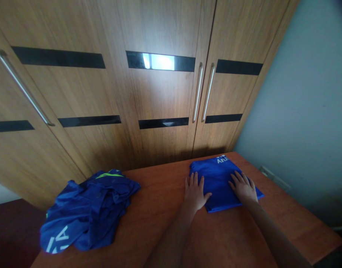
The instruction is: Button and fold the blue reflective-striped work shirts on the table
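A blue garment with white lettering (218, 186), folded into a flat rectangle, lies on the right part of the reddish-brown table (156, 208). My left hand (195, 191) rests at its left edge, fingers spread and pointing away from me. On its right side lies my right hand (244, 187), flat with the fingers apart. Neither hand grips the cloth. Farther left on the table sits a crumpled heap of darker blue clothing (89, 212), with a bright green stripe and white letters. No hand touches that heap.
Behind the table stands a wooden wardrobe (162, 93) with black strips and long metal handles (198, 93). A pale wall (304, 123) borders the right side, with a socket (267, 172) low on it. The table's right corner ends near the wall.
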Demonstrator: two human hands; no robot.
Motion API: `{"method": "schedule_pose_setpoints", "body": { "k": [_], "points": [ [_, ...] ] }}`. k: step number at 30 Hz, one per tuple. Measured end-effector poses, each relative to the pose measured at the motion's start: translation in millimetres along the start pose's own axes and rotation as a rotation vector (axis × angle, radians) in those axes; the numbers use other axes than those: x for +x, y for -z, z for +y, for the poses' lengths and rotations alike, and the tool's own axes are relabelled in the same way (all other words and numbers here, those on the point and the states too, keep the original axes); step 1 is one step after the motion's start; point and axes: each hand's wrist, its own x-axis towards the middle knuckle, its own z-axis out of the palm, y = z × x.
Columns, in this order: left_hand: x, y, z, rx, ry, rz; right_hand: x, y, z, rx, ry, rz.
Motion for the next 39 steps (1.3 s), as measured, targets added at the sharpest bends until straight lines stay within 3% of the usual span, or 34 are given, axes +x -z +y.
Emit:
{"method": "schedule_pose_setpoints", "body": {
  "k": [7, 10, 13, 16, 19, 22, 24, 26, 28, 29, 31, 34, 39],
  "points": [
    [-3, 8.4, 8, -0.029, -0.001, -0.008, 6, -9, 8, 0.042, 0.013, -0.008],
    [-19, 17.9, 8, -0.036, -0.009, -0.009, 9, -14, 17, 0.060, 0.027, 0.000],
    [-45, 40.4, -9, -0.026, -0.007, 0.052, 10, -21, 28, 0.105, 0.052, 0.025],
    [-77, 86.2, -50, 0.050, 0.048, 0.174, 11, -27, 40, 0.162, 0.077, 0.050],
    [-116, 149.2, -108, 0.197, 0.200, 0.379, 12, -25, 46, 0.186, 0.090, 0.063],
    [-157, 202.9, -166, 0.347, 0.449, 0.496, 13, -13, 34, 0.204, 0.075, 0.065],
    [-181, 219.3, -201, 0.407, 0.617, 0.504, 11, -1, 14, 0.263, 0.094, 0.071],
    [-198, 216.7, -232, 0.416, 0.737, 0.437, 5, 13, -16, 0.361, 0.172, 0.088],
    [-207, 199.0, -256, 0.325, 0.803, 0.309, -5, 28, -52, 0.454, 0.264, 0.106],
    [-209, 187.0, -264, 0.267, 0.786, 0.240, -12, 35, -70, 0.496, 0.303, 0.107],
    [-207, 161.7, -270, 0.241, 0.739, 0.224, -26, 49, -105, 0.593, 0.380, 0.092],
    [-199, 130.4, -255, 0.220, 0.602, 0.285, -48, 62, -147, 0.794, 0.462, 0.022],
    [-183, 101.1, -193, 0.087, 0.374, 0.291, -68, 70, -186, 1.103, 0.354, -0.120]
  ]
}}
